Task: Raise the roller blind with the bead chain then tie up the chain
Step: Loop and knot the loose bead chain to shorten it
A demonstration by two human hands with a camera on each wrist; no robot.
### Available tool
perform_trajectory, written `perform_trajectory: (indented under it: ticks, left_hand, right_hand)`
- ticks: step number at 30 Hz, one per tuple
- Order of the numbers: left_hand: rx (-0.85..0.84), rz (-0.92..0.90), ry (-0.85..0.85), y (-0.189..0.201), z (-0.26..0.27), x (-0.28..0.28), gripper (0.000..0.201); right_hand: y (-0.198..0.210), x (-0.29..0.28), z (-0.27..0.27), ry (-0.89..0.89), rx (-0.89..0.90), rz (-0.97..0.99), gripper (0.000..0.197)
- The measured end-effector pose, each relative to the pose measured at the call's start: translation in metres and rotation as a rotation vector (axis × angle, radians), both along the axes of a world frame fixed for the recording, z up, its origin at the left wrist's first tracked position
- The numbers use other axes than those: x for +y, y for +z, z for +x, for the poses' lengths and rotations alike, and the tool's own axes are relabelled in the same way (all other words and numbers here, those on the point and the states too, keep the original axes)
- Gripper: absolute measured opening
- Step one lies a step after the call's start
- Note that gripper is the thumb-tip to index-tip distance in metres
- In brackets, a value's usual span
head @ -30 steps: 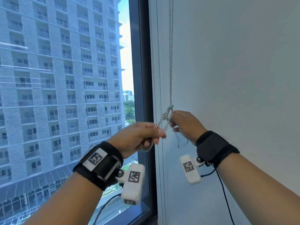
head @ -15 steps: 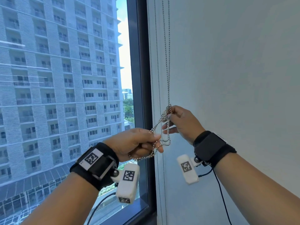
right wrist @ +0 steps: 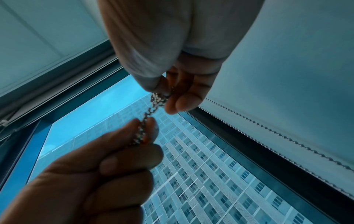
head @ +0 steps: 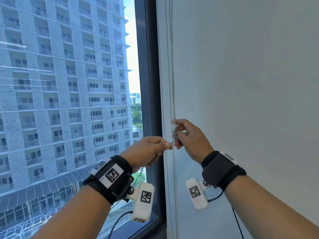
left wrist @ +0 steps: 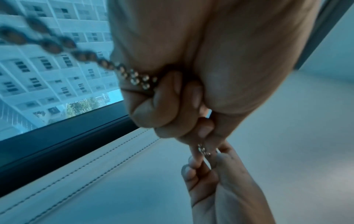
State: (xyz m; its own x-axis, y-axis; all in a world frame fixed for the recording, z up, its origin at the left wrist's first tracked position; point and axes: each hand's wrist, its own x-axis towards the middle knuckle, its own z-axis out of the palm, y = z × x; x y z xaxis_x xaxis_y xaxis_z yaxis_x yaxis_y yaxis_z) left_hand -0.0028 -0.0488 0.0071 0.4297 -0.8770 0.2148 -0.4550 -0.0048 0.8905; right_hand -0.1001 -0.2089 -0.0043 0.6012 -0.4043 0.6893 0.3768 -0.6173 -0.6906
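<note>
Both hands pinch the bead chain (head: 173, 94): right hand (head: 190, 140) holds the bunched knot (head: 175, 133), left hand (head: 149, 150) just below grips the tail. Tying looks nearly done. Next, the knot wants snugging, above the left fingers.

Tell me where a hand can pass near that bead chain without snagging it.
Free: the bare blind fabric right of the bead chain, above the right hand. Also along the dark window frame, above the left hand. Crowded: between both hands, at the bunched knot.
</note>
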Motion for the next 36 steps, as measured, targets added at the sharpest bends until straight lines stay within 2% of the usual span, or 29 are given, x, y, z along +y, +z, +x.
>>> perform_trajectory:
  ticks: [2,5,8,9,12,13,15,16,18,20,21,23,24,28,30,32,34,36]
  left_hand:
    - [0.005,-0.029,0.031,-0.005,-0.002,-0.005,0.018]
    - [0.021,-0.077,0.073,-0.007,-0.005,-0.012,0.018]
    - [-0.051,-0.071,0.130,-0.004,-0.008,-0.014,0.021]
    - [-0.162,-0.038,0.175,-0.003,-0.008,-0.013,0.022]
    - [-0.768,0.036,0.490,0.003,-0.008,-0.010,0.016]
    - [-0.926,-0.028,0.579,0.009,-0.009,-0.010,0.012]
    - [-1.207,-0.240,0.561,0.020,-0.008,-0.013,0.029]
    - [-1.350,-0.316,0.504,0.026,-0.006,-0.015,0.039]
    - [-1.589,-0.316,0.416,0.040,-0.004,-0.019,0.052]
    - [-1.679,-0.254,0.395,0.056,-0.001,-0.019,0.047]
    - [-1.696,-0.269,0.397,0.063,0.002,-0.019,0.037]
    - [-1.665,-0.395,0.400,0.075,0.005,-0.019,0.017]
    - [-1.602,-0.486,0.401,0.079,0.005,-0.019,0.016]
    - [-1.058,-0.939,0.456,0.087,-0.015,-0.011,0.009]
    - [-0.856,-1.095,0.454,0.094,-0.029,-0.002,0.013]
    - [-0.726,-1.212,0.433,0.107,-0.035,-0.005,0.010]
    - [-0.563,-1.279,0.452,0.125,-0.035,-0.006,0.024]
    - [-0.374,-1.246,0.509,0.145,-0.027,-0.009,0.034]
  right_hand:
    - [0.000,0.001,0.000,0.030,0.011,0.074,0.038]
    - [0.003,0.005,-0.002,0.181,0.037,0.176,0.027]
    - [0.000,0.008,0.001,0.200,0.098,0.152,0.025]
    - [-0.002,0.010,0.002,0.202,0.111,0.158,0.026]
    - [-0.009,0.014,0.001,0.262,0.100,0.300,0.022]
    - [-0.011,0.016,0.000,0.284,0.098,0.341,0.021]
    - [-0.013,0.017,-0.002,0.284,0.116,0.320,0.020]
    - [-0.013,0.017,-0.004,0.254,0.137,0.239,0.020]
    - [-0.006,0.020,-0.012,0.121,0.188,-0.048,0.017]
    - [0.010,0.026,-0.024,0.029,0.193,-0.284,0.013]
    - [0.022,0.030,-0.032,0.018,0.172,-0.337,0.015]
    - [0.050,0.039,-0.047,-0.005,0.102,-0.397,0.020]
    - [0.065,0.042,-0.054,-0.021,0.060,-0.401,0.020]
    - [0.127,0.051,-0.073,-0.011,-0.099,-0.265,0.019]
    - [0.150,0.053,-0.072,0.027,-0.128,-0.208,0.016]
    - [0.170,0.049,-0.063,0.031,-0.129,-0.197,0.013]
    - [0.186,0.050,-0.054,-0.007,-0.103,-0.258,0.012]
    - [0.203,0.057,-0.049,-0.038,-0.089,-0.327,0.012]
